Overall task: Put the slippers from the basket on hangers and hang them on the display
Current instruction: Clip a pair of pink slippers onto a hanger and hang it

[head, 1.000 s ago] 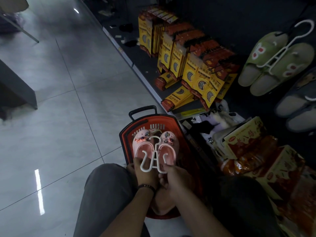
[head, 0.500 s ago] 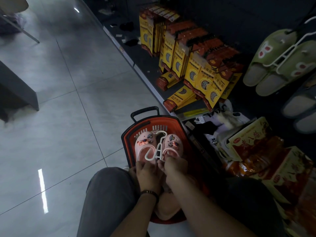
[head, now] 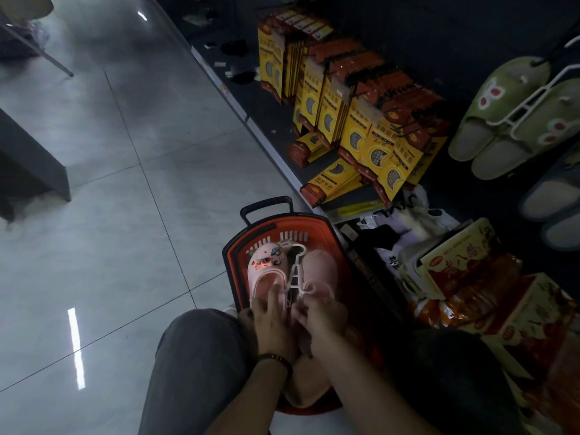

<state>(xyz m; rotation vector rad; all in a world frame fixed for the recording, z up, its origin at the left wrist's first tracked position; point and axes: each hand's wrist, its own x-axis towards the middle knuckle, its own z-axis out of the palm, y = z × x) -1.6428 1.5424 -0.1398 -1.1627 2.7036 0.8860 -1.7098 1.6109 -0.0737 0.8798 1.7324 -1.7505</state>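
Note:
A pair of pink slippers sits over the red basket (head: 232, 246) between my knees. The left pink slipper (head: 265, 268) shows its charms on top; the right pink slipper (head: 320, 271) is turned so its plain side shows. A white hanger (head: 296, 271) lies between them, hook pointing away from me. My left hand (head: 270, 321) holds the heel of the left slipper with fingers over its opening. At the heel of the right slipper, my right hand (head: 320, 318) grips it together with the hanger's lower arm. More slippers lie under my wrists in the basket.
Green slippers on a white hanger (head: 514, 120) hang on the dark display at right, grey ones below them. Yellow boxes (head: 361, 120) crowd the low shelf. Red and yellow packages (head: 489, 277) and bags lie right of the basket. Tiled floor stretches left.
The hanger slid further in between the slippers. The right slipper turned over, so its charms no longer show. Both hands shifted slightly up onto the heels.

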